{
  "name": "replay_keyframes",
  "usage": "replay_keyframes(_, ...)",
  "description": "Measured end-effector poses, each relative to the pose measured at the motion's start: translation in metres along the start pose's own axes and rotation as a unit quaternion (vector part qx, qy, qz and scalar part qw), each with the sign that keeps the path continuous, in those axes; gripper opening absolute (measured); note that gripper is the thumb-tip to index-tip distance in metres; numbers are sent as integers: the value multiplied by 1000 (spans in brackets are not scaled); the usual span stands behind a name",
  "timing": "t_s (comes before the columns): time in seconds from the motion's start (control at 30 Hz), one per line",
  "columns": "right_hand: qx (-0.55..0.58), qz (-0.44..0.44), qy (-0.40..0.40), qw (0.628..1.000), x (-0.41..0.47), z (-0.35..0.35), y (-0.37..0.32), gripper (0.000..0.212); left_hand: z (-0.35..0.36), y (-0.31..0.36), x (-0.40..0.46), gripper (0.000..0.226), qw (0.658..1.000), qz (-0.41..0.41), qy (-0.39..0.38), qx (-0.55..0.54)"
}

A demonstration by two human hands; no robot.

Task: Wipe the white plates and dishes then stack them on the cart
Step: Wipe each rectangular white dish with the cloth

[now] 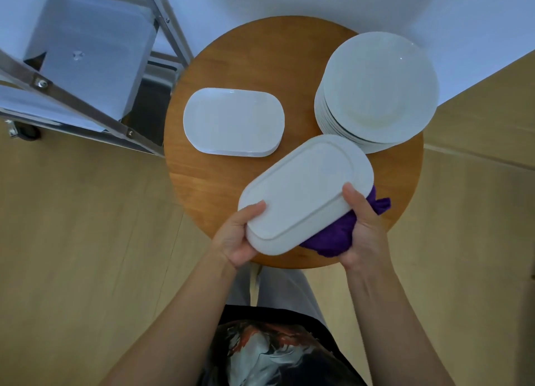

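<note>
Left hand (236, 238) is gripping the oblong dish (304, 194) by its end; right hand (363, 229) is pressing the purple cloth (335, 236) underneath. Keep the left grip firm and wipe rim to rim.

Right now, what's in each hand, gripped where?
Left hand grips the oblong dish by its near end. Right hand holds the purple cloth against the dish's right edge, thumb on top.

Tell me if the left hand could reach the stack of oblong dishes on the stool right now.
Probably not yet: the left hand grips the oblong dish being wiped. Nothing lies between it and the stack of oblong dishes.
</note>
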State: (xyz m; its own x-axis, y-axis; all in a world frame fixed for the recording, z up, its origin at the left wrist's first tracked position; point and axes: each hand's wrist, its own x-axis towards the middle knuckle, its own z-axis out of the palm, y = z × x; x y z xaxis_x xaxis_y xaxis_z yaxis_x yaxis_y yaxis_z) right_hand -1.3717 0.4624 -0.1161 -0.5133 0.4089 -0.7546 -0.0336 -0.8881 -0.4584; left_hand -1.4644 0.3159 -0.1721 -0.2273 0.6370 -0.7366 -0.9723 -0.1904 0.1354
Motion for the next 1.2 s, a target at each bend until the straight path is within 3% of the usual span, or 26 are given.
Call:
replay_keyframes(0.07,-81,14,43,996,1,-6,-5,42,1,9,0,64,999,33,5,23)
replay_keyframes(0.13,-150,24,134,979,1,-12,-11,45,4,24,-2,50,994,68,12,82)
replay_keyframes(0.23,-101,-47,231,966,4,-19,-23,33,12,48,-11,46,972,106,24,207)
replay_keyframes(0.33,-114,-166,94,975,-1,0,-34,31,25,58,-16,40,921,107,51,372)
replay_keyframes(0.4,-235,-156,-61,957,-7,23,-34,42,39,57,-17,38,892,103,35,438)
replay_keyframes(0.43,-355,-150,-140,912,-9,34,-34,49,45,55,-17,38,884,103,13,455)
replay_keyframes(0.5,-625,-162,-236,726,-5,49,-32,71,55,52,-19,38,867,102,-33,486)
replay_keyframes(0.57,-788,-178,-237,539,2,55,-39,90,60,55,-22,40,843,95,-64,526)
replay_keyframes(0.6,-815,-176,-242,497,4,57,-44,93,61,57,-24,43,834,88,-74,539)
replay_keyframes(0.7,-796,-163,-299,501,6,57,-50,99,66,60,-28,53,824,62,-114,552)
replay_keyframes(0.8,-789,-173,-311,501,11,56,-45,91,69,59,-29,47,791,34,-125,597)
replay_keyframes(0.93,-744,-102,-314,581,20,47,-50,63,72,62,-35,29,756,24,-116,644)
replay_keyframes(1.07,-716,-59,-306,624,31,30,-59,62,68,70,-41,44,769,61,-95,629)
replay_keyframes(1.2,-684,-13,-319,656,32,14,-72,64,62,80,-48,45,825,75,-115,548)
